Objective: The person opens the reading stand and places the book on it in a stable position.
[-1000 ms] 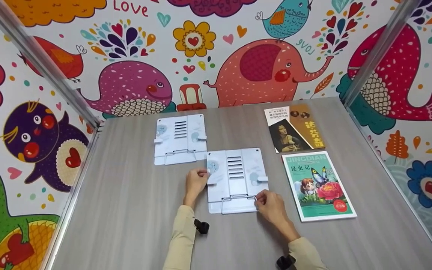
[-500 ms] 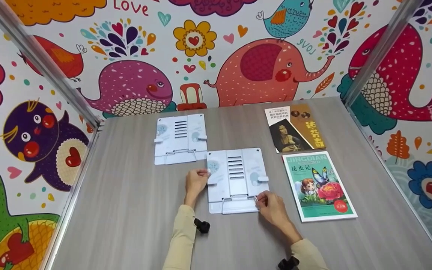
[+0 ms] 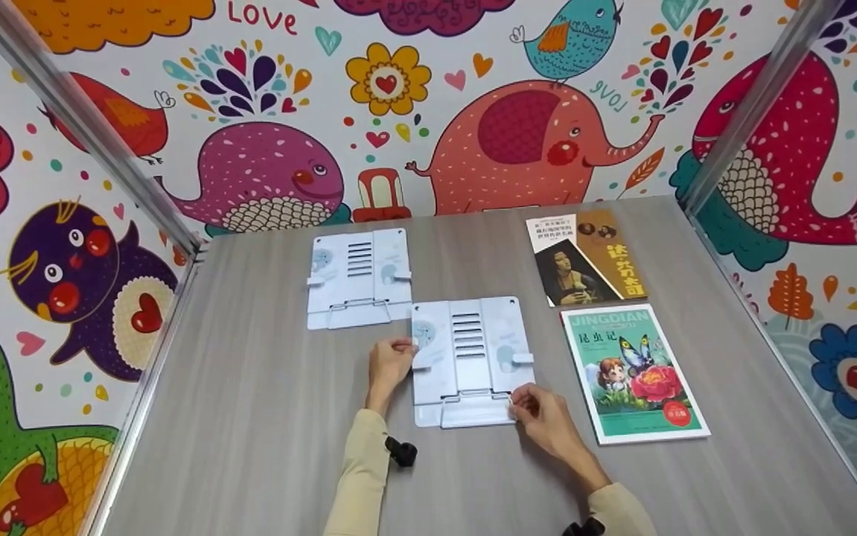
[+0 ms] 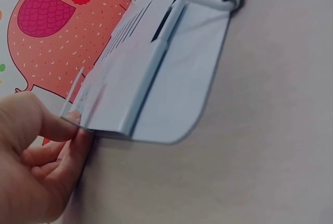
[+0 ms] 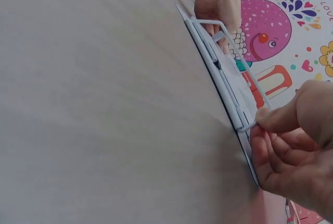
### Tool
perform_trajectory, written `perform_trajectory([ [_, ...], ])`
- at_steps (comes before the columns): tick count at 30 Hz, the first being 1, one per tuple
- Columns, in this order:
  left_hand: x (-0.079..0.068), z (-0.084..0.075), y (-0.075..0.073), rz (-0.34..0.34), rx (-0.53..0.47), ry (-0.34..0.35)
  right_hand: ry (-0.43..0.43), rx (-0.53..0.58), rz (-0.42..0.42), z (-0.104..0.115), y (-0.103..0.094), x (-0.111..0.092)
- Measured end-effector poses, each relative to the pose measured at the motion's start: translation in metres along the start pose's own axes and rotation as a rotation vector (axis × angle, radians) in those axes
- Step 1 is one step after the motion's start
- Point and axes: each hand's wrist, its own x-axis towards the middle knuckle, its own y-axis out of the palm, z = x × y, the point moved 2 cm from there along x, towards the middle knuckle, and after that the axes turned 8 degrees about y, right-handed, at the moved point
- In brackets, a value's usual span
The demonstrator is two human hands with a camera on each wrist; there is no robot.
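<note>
A white metal book stand (image 3: 473, 372) lies folded on the table, with slots down its middle and a wire bracket (image 3: 476, 426) along its lower edge. My left hand (image 3: 389, 367) pinches the stand's left edge between thumb and fingers; the left wrist view shows this hand (image 4: 44, 156) at the plate's rim. At the lower right, my right hand (image 3: 547, 418) holds the wire bracket by its corner. The right wrist view shows the bracket (image 5: 244, 65) standing off the plate, with the right hand's thumb and index finger (image 5: 260, 148) at its near end.
A second matching book stand (image 3: 359, 279) lies flat behind and to the left. On the right are a brown-and-white book (image 3: 584, 257) and a green-covered book (image 3: 633, 372). Cartoon-printed walls (image 3: 391, 149) enclose the table (image 3: 249, 417) at the back and sides.
My right wrist and forearm have shifted slightly to the right while the fingers stay at the bracket. The left hand and the stand look unchanged.
</note>
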Motion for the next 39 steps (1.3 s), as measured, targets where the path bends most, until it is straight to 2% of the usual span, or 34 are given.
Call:
perform_trajectory([
  [6, 0.0, 0.001, 0.0, -0.001, -0.009, -0.004, -0.036, 0.003, 0.005, -0.002, -0.001, -0.002],
  [13, -0.001, 0.0, 0.0, -0.021, -0.021, 0.056, -0.06, 0.021, 0.008, -0.006, -0.001, -0.002],
  [16, -0.001, 0.0, 0.0, -0.02, -0.033, 0.054, -0.072, 0.026, 0.018, -0.007, -0.001, -0.001],
  [18, -0.001, -0.001, -0.001, -0.02, -0.035, 0.054, -0.073, 0.028, 0.033, -0.007, -0.003, 0.001],
  [23, -0.001, -0.001, 0.0, -0.015, -0.048, 0.042, -0.045, 0.006, 0.131, -0.004, -0.013, 0.008],
  [25, -0.002, 0.001, 0.0, -0.01, -0.05, 0.039, -0.029, -0.009, 0.139, 0.0, -0.02, 0.014],
  [27, -0.002, 0.002, -0.001, -0.007, -0.052, 0.036, -0.004, -0.022, 0.091, 0.005, -0.027, 0.023],
  [31, -0.001, 0.003, -0.002, -0.005, -0.051, 0.046, 0.06, -0.031, -0.106, 0.011, -0.037, 0.045],
  [34, 0.0, 0.004, -0.002, -0.003, -0.055, 0.054, 0.109, -0.051, -0.207, 0.009, -0.039, 0.06],
  [39, 0.001, 0.004, 0.0, 0.003, -0.056, 0.054, 0.196, -0.072, -0.205, 0.001, -0.034, 0.071],
])
